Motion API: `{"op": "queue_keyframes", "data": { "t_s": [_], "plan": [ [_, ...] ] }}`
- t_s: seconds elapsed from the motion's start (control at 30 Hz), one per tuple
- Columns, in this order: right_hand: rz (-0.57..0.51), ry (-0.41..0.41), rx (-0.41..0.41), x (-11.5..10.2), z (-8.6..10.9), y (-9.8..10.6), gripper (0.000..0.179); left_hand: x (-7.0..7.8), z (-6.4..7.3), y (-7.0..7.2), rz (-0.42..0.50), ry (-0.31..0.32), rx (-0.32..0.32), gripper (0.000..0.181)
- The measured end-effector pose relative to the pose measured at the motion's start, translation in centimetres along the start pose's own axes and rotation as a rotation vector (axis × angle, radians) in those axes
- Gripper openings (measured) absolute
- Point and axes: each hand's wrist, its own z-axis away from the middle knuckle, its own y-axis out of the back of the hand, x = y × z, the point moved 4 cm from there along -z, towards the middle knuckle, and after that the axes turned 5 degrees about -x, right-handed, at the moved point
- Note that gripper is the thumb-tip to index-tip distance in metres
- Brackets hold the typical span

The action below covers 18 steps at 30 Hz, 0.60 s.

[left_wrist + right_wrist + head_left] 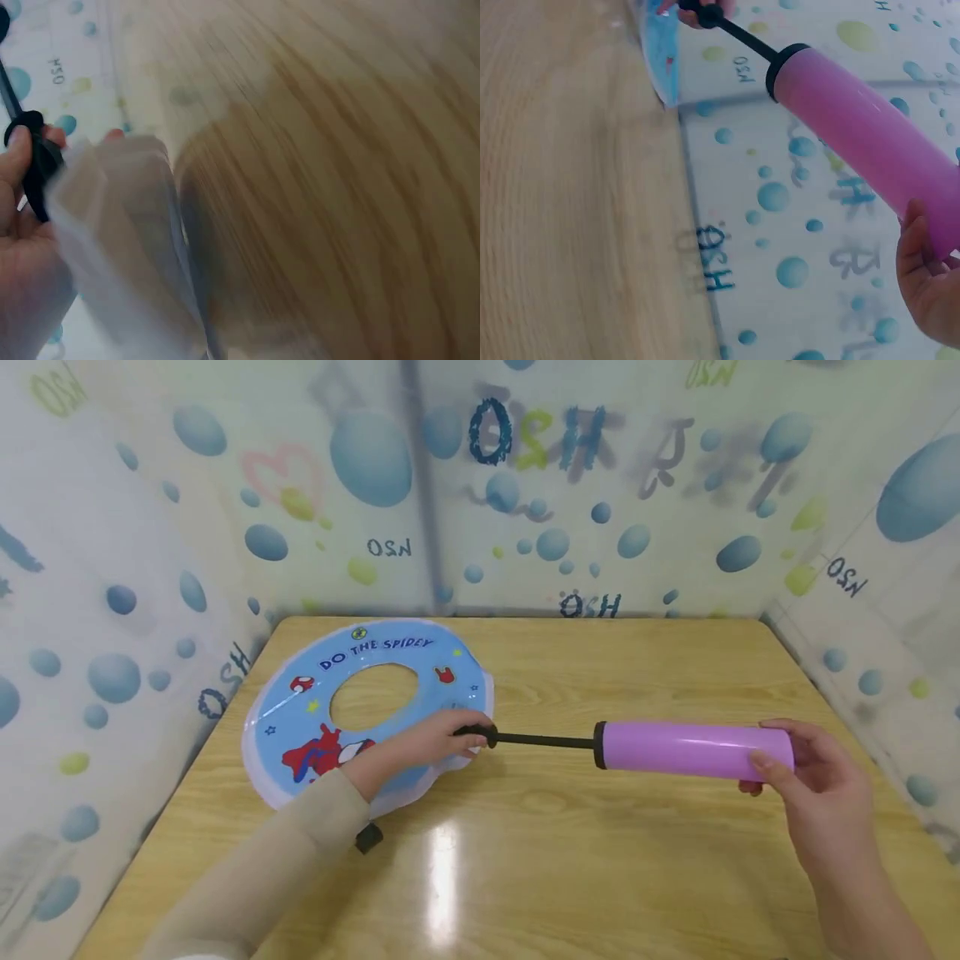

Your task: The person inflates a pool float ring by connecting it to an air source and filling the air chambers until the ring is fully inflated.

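Note:
A hand air pump with a purple barrel (690, 750) is held sideways above the table, its black rod drawn partway out. My left hand (442, 739) grips the black handle (37, 161) at the rod's end. At the far end of the barrel my right hand (825, 785) holds the purple tube, thumb on the near side and fingers behind. A blue swim ring (288, 710) with red cartoon figures and a clear edge lies under and behind my left forearm. Its near edge shows blurred in the left wrist view.
The wooden table (570, 868) has a patterned cloth wall (510, 527) with blue bubbles behind it and at both sides. A small black block (368, 837) sits by the swim ring's near edge.

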Motion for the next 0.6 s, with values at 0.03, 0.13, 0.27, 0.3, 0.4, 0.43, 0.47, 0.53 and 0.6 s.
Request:
{"op": "queue_keyframes", "data": {
  "t_s": [0.03,0.13,0.27,0.3,0.4,0.43,0.47,0.53,0.6],
  "plan": [
    [0.038,-0.018,-0.017,0.1,0.1,-0.2,0.032,0.1,0.0,-0.1,0.002,0.001,-0.009,0.016],
    [0.187,-0.096,-0.087,1.5,0.0,-2.0,0.034,1.2,-0.4,-1.0,0.050,-0.010,-0.048,0.016],
    [0.286,-0.172,-0.125,3.5,0.0,-4.4,0.036,2.6,-1.3,-2.0,0.093,-0.027,-0.055,0.016],
    [0.304,-0.179,-0.127,3.8,0.0,-4.7,0.036,2.6,-1.4,-2.1,0.098,-0.025,-0.048,0.015],
    [0.304,-0.203,-0.113,4.0,-0.1,-5.0,0.036,2.4,-1.5,-2.1,0.103,-0.007,-0.044,0.017],
    [0.298,-0.207,-0.100,3.8,-0.2,-4.8,0.036,2.3,-1.5,-2.0,0.092,-0.002,-0.037,0.017],
    [0.285,-0.210,-0.091,3.6,-0.3,-4.5,0.036,2.1,-1.4,-1.8,0.087,-0.001,-0.036,0.017],
    [0.237,-0.203,-0.074,3.1,-0.5,-3.8,0.035,1.9,-1.2,-1.3,0.066,0.001,-0.039,0.018],
    [0.179,-0.168,-0.059,2.4,-0.8,-2.9,0.034,1.5,-0.9,-0.8,0.053,-0.006,-0.035,0.019]
  ]
}}
